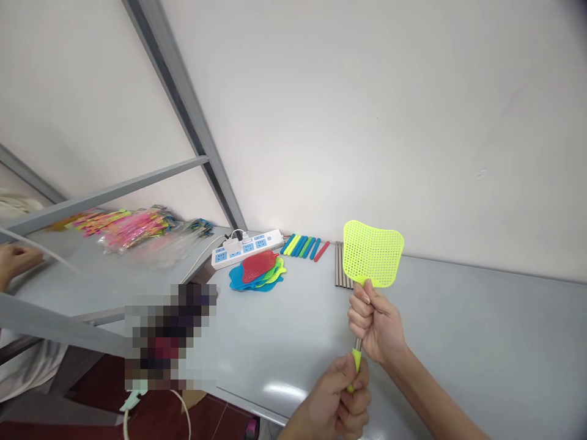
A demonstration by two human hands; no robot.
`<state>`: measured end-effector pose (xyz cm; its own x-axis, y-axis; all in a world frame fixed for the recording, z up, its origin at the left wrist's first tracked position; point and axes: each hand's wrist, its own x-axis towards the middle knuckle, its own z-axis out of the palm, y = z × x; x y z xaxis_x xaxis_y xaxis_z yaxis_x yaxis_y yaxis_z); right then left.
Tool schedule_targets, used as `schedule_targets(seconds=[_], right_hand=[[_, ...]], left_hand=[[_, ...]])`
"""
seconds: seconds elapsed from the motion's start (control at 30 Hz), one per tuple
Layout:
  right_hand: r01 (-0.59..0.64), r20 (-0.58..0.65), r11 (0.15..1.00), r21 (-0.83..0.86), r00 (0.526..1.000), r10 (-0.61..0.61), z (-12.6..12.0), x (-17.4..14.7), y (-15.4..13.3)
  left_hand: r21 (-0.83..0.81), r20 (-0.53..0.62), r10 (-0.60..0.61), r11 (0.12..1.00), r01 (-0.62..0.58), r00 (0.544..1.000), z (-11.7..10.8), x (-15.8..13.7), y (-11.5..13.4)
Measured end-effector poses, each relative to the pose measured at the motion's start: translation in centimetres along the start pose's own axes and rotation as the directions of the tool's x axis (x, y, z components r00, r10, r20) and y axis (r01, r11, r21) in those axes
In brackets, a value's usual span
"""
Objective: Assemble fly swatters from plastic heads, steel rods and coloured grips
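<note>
Head (373, 253): coloured lime yellow, patterned with rows of small holes; grip (356, 359): coloured lime yellow; tubes (340, 266): toned silver-grey; piled heads (259, 267): coloured red, blue and yellow-green; sticks (300, 246): coloured blue, green, yellow and red; strip (275, 238): cased in white, panelled in pale blue; packets (137, 229): mixed in pink, yellow and orange; table (481, 324): surfaced in grey; wall (367, 122): toned off-white

The right hand (380, 321) grips a bright yellow-green, perforated plastic swatter (372, 253) just under its flat head; below, the left hand (321, 392) closes around its yellow-green sleeve (356, 359). Behind the right hand, slim silvery metal tubes (339, 269) lie side by side on the smooth grey surface (275, 330). Left of both hands are slim blue, green, yellow and red sticks (301, 247), then piled red, blue and yellow-green mesh heads (260, 267).
</note>
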<state>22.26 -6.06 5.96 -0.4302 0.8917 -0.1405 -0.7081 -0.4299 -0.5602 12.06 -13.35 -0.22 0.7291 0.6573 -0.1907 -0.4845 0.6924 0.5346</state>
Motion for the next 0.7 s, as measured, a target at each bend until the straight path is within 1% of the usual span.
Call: schedule_targets(seconds=[0.17,0.27,0.4,0.5,0.7], right_hand=[[-0.019,0.007,1.000,-0.004,1.000,0.019,0.15,0.22,0.23],[-0.022,0.016,1.000,0.015,1.000,0.021,-0.09,0.25,0.43],[0.039,-0.005,0.999,0.031,0.999,-0.039,-0.23,0.22,0.70],[0.068,-0.009,0.998,-0.009,0.998,-0.068,-0.21,0.16,0.85],[0.085,-0.029,0.994,-0.072,0.996,-0.087,-0.40,0.05,0.90]], left_hand=[[-0.043,0.029,-0.043,0.998,0.044,0.999,-0.19,-0.31,0.23],[-0.053,0.019,-0.046,0.997,0.047,0.999,-0.33,-0.37,0.13],[-0.088,0.001,-0.027,0.996,0.027,1.000,-0.52,-0.31,-0.02],[-0.095,-0.021,-0.035,0.995,0.033,0.999,-0.64,-0.20,0.02],[-0.068,0.010,-0.063,0.996,0.063,0.998,-0.90,0.32,0.54]])
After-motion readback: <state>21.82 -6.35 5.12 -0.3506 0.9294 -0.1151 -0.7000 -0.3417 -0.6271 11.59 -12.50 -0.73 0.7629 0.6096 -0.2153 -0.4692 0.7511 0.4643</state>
